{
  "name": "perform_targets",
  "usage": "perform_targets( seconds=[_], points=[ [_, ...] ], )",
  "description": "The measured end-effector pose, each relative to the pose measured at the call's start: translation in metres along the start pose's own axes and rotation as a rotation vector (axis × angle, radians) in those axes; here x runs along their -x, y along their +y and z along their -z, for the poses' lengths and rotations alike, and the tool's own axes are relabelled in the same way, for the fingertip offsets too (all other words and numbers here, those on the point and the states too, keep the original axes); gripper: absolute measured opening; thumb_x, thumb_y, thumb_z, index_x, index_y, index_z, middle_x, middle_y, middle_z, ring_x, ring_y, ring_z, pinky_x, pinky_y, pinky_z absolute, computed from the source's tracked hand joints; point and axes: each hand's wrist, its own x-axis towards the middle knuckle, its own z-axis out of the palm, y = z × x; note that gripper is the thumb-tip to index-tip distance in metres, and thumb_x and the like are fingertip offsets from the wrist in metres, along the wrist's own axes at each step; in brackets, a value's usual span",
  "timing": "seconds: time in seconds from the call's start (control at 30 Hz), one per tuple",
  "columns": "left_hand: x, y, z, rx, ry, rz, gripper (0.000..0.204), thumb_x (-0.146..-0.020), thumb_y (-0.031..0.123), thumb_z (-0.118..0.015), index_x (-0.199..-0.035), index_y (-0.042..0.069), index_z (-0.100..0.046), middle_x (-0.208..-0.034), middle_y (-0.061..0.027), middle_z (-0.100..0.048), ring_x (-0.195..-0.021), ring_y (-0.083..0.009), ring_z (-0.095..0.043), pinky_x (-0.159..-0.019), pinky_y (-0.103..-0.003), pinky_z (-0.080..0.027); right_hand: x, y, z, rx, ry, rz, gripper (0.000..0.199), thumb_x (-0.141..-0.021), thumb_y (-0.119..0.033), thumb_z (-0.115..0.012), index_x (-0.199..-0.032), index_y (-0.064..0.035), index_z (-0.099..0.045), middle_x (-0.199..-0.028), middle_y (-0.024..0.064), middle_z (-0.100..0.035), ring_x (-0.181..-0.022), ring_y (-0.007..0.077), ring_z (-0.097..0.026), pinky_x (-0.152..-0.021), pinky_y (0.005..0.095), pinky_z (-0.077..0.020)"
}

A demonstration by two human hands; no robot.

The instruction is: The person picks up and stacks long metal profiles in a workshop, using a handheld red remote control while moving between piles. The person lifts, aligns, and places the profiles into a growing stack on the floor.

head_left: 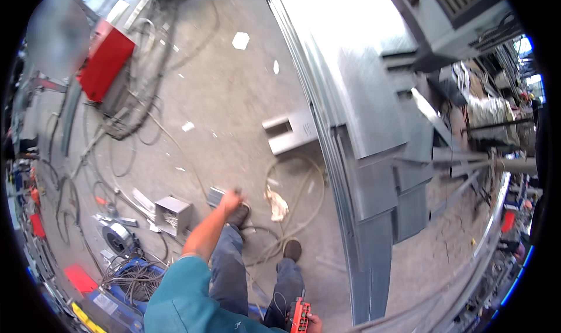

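My left hand (232, 200) is stretched out low over the floor, by my left shoe. A small grey metal piece (215, 196) lies right beside it; I cannot tell whether they touch. The fingers are small and blurred, so their closing does not show. In my right hand (314, 322), at the lower edge, is an orange-red remote control (300, 315) with several dark and green buttons. The fingers wrap its right side. Left of my left forearm stands an open grey metal box (173, 210) with small pale pieces inside.
Long stacked metal sheets (374, 187) run down the right side. A bent metal part with a cutout (298, 132) lies against them. Cables (315, 207) loop across the floor around a pale crumpled cloth (276, 205). A red machine (108, 64) stands far left; a blue fan (137, 280) stands near left.
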Motion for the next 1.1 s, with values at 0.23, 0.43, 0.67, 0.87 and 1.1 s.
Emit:
perform_targets(
  seconds=[0.23, 0.43, 0.67, 0.87, 1.1],
  points=[
    [0.318, -0.134, 0.077, -0.18, 0.278, 0.449, 0.04, -0.072, 0.028, -0.076, -0.098, -0.001, -0.073, -0.095, -0.021, -0.072, -0.093, -0.0317, -0.07, -0.08, -0.041, -0.054, 0.057, -0.079, -0.008, 0.12, -0.236, -0.056, 0.044, -0.081, -0.023, -0.056, -0.116, 0.0025, -0.061, -0.102, 0.0207, -0.069, -0.091, 0.0372, -0.068, -0.085, 0.0493, -0.0553],
    [0.462, -0.098, 0.008, 0.202, 0.326, 0.527, 0.031, -0.074, 0.021, -0.074, -0.095, -0.001, -0.072, -0.073, -0.0122, -0.069, -0.055, -0.0193, -0.063, -0.052, -0.034, -0.05, 0.167, -0.142, -0.02, 0.268, -0.338, 0.289, 0.043, -0.078, -0.02, -0.057, -0.115, 0.0008, -0.062, -0.093, 0.0173, -0.07, -0.083, 0.0335, -0.069, -0.076, 0.047, -0.0587],
    [0.518, 0.029, -0.101, 0.443, 0.184, 0.226, 0.045, -0.082, 0.015, -0.07, -0.121, -0.006, -0.061, -0.087, -0.0111, -0.069, -0.069, -0.0156, -0.064, -0.054, -0.029, -0.048, 0.219, -0.226, 0.14, 0.345, -0.067, 0.534, 0.038, -0.079, -0.024, -0.056, -0.108, -0.0006, -0.062, -0.088, 0.0163, -0.07, -0.075, 0.0303, -0.069, -0.073, 0.0446, -0.0587],
    [0.591, 0.065, -0.209, 0.559, 0.088, 0.079, 0.046, -0.084, 0.015, -0.069, -0.125, -0.004, -0.059, -0.096, -0.0077, -0.067, -0.076, -0.0141, -0.062, -0.061, -0.029, -0.048, 0.25, -0.259, 0.311, 0.301, 0.036, 0.577, 0.031, -0.082, -0.027, -0.056, -0.101, -0.0033, -0.064, -0.087, 0.0146, -0.07, -0.076, 0.0295, -0.069, -0.072, 0.0441, -0.0585],
    [0.713, 0.015, -0.355, 0.494, -0.053, 0.207, 0.047, -0.082, 0.017, -0.071, -0.124, -0.003, -0.061, -0.085, -0.008, -0.067, -0.069, -0.0137, -0.06, -0.06, -0.028, -0.047, 0.325, -0.245, 0.414, 0.29, 0.047, 0.49, 0.03, -0.087, -0.018, -0.049, -0.114, -0.0073, -0.056, -0.091, 0.0104, -0.067, -0.08, 0.0258, -0.068, -0.074, 0.0453, -0.0583]
  ],
)
